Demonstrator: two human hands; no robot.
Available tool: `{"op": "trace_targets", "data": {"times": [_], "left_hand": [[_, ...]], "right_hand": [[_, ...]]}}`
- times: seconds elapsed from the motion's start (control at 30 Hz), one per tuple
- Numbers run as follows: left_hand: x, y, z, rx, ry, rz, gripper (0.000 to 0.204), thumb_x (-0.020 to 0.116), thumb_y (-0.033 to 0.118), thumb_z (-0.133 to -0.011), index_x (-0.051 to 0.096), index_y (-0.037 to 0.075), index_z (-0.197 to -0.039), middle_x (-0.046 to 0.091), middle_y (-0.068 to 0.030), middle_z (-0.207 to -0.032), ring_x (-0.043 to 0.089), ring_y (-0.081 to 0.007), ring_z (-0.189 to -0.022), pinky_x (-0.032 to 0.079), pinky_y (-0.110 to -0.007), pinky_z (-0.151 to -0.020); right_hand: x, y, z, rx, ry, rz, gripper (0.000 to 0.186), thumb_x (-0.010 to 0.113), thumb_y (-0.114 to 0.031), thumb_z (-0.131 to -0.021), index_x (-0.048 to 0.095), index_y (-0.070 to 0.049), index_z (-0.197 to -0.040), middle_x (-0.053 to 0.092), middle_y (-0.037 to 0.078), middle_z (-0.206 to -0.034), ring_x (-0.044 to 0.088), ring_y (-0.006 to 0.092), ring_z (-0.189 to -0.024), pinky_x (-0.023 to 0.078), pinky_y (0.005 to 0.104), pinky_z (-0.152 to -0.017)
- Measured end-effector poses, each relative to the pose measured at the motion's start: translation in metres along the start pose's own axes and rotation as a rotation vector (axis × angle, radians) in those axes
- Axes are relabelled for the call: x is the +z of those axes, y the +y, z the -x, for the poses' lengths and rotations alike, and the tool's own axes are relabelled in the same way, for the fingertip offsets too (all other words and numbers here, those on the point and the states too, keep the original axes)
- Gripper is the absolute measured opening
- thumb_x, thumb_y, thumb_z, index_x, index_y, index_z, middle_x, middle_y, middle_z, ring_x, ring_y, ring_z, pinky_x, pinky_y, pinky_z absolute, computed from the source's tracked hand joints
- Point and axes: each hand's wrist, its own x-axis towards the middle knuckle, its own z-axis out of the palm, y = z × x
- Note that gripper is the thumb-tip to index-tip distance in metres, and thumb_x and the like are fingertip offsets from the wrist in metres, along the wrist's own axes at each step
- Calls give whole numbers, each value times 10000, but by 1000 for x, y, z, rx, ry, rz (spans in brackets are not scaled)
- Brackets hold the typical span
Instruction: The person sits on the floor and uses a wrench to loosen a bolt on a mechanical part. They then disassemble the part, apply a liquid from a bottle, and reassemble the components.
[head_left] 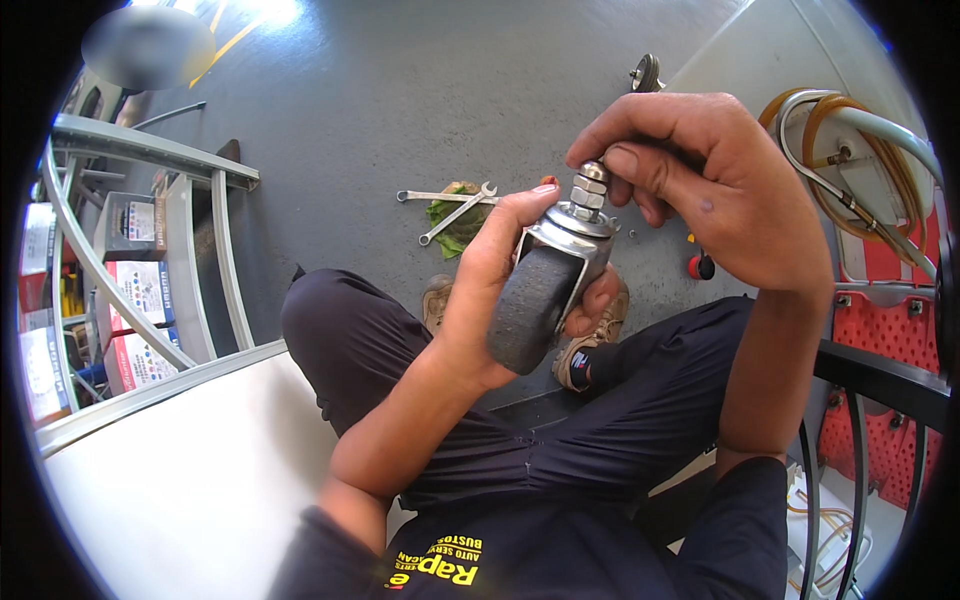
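Black caster wheel (535, 308) sat mid-frame, gripped in the left hand (484, 272), its nutted stem (588, 190) leaning up and slightly right; the right hand (715, 170) (nearer the tip (594, 171), from where I stood) had thumb (645, 168) and finger (592, 138) pinched round it.

A smooth grey floor (340, 130) is seen, on which a crumpled green cloth (462, 238) is spread beneath two crossed metal wrenches (452, 219). Farther out, a small dark wheel (650, 75) is rested on it, a red-and-black object (700, 266) is placed nearer the right side, and two brown shoes (572, 368) are planted below the cloth.
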Motion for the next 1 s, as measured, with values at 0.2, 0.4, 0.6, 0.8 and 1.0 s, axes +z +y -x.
{"op": "trace_targets", "data": {"times": [0.2,0.4,0.6,0.8,1.0], "left_hand": [[-4,2,-3,-22,-152,154,545,316,448,-1084,583,-27,-1096,565,-120,-657,464,-147,-434,389,-277,-432],[-5,7,-3,40,-82,84,514,335,468,-1079,589,22,-1074,573,-124,-650,488,-154,-440,405,-277,-443],[8,3,5,164,108,-181,488,348,498,-1074,579,72,-1020,579,-129,-653,534,-168,-479,447,-280,-474],[36,-6,30,345,205,-340,527,346,528,-1068,585,60,-1060,626,-142,-740,593,-167,-578,500,-283,-518],[114,8,67,432,256,-512,453,485,440,-1012,618,6,-1015,657,-170,-794,627,-166,-616,518,-260,-535]], "right_hand": [[-4,5,0,-66,38,-68,199,737,-61,-928,729,17,-1111,712,38,-883,640,72,-738,521,221,-693],[1,5,-8,-83,40,-49,285,827,-59,-839,741,3,-1104,734,35,-886,686,83,-777,544,234,-726],[4,-2,-1,-174,93,45,251,835,-30,-803,768,1,-1043,729,54,-838,677,94,-748,533,251,-696],[4,-33,17,-253,181,130,250,811,-18,-816,784,-31,-1064,737,57,-856,667,97,-744,527,255,-690],[-68,-94,64,-246,375,343,301,781,-106,-888,767,-84,-1188,749,31,-978,654,89,-809,527,250,-743]]}}
